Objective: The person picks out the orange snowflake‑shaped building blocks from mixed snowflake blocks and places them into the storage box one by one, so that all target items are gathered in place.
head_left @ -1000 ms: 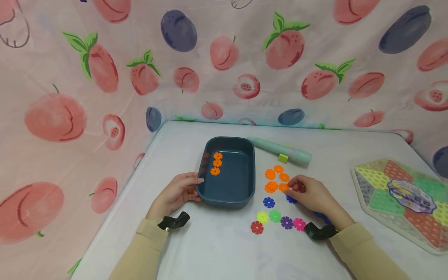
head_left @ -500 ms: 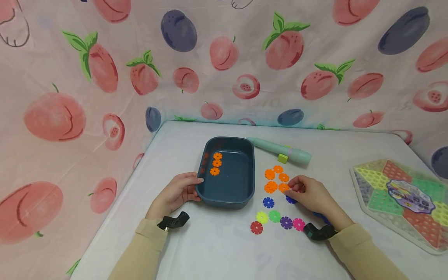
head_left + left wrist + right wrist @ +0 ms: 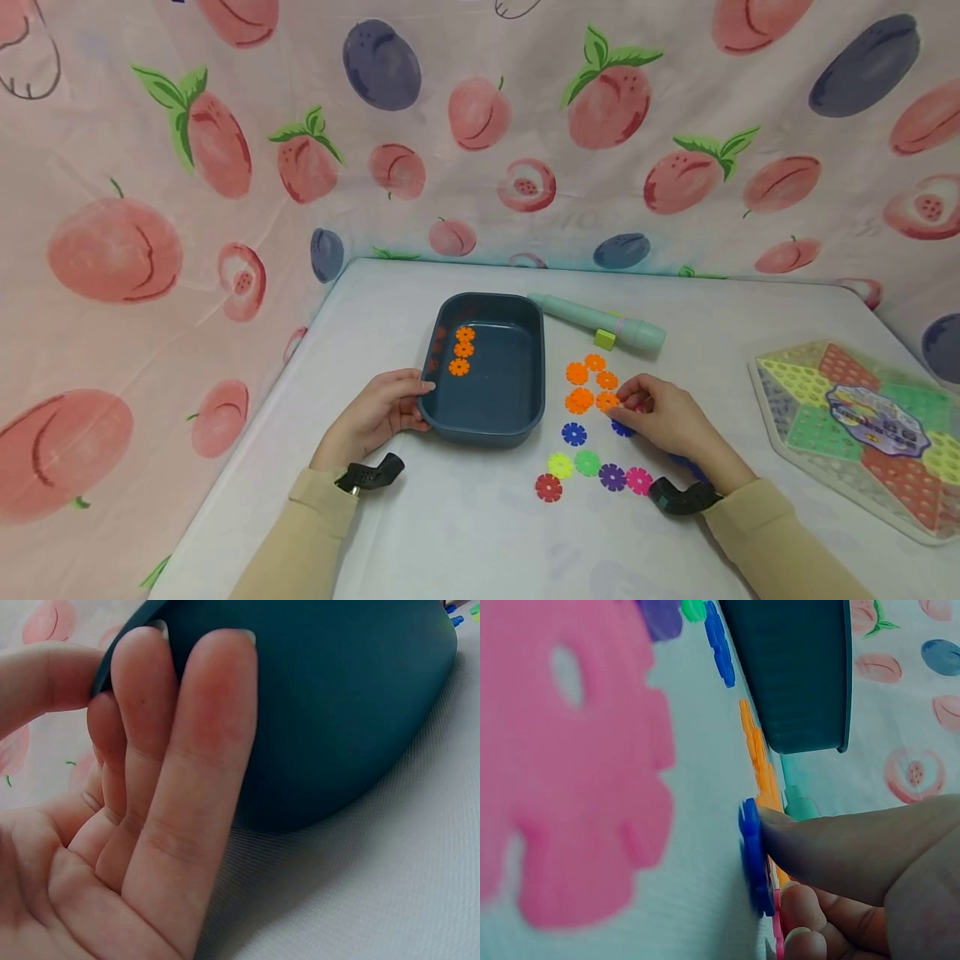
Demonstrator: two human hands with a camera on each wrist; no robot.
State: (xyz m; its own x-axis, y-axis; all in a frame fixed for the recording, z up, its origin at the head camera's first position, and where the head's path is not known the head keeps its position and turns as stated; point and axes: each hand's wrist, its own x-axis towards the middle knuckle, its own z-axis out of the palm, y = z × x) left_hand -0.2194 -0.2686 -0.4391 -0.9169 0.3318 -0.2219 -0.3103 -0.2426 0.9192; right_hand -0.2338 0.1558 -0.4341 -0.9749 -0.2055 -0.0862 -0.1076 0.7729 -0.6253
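Note:
My left hand (image 3: 382, 408) holds the left side of a dark blue tray (image 3: 480, 435), thumb at the rim and other fingers curled against its outer wall. Three orange snowflake discs (image 3: 463, 349) lie inside in a column. To the right of the tray, my right hand (image 3: 667, 417) pinches the right edge of another orange disc (image 3: 604, 402) between thumb and forefinger, low over the table. Several more orange discs (image 3: 577, 373) lie around it. A blue disc (image 3: 756, 859) stands before the thumb in the right wrist view; a pink edge (image 3: 778, 922) shows by the curled fingers.
Nearer lie a blue disc (image 3: 574, 434) and red (image 3: 548, 488), yellow (image 3: 560, 466), green (image 3: 587, 462), purple (image 3: 612, 477) and pink discs (image 3: 639, 481). A pale green tube-shaped object (image 3: 600, 319) lies behind, beside a lime block (image 3: 604, 339). A Chinese-checkers board (image 3: 847, 433) lies far right.
Both hands, the tray and the discs keep their places; the whole head view shifts only slightly.

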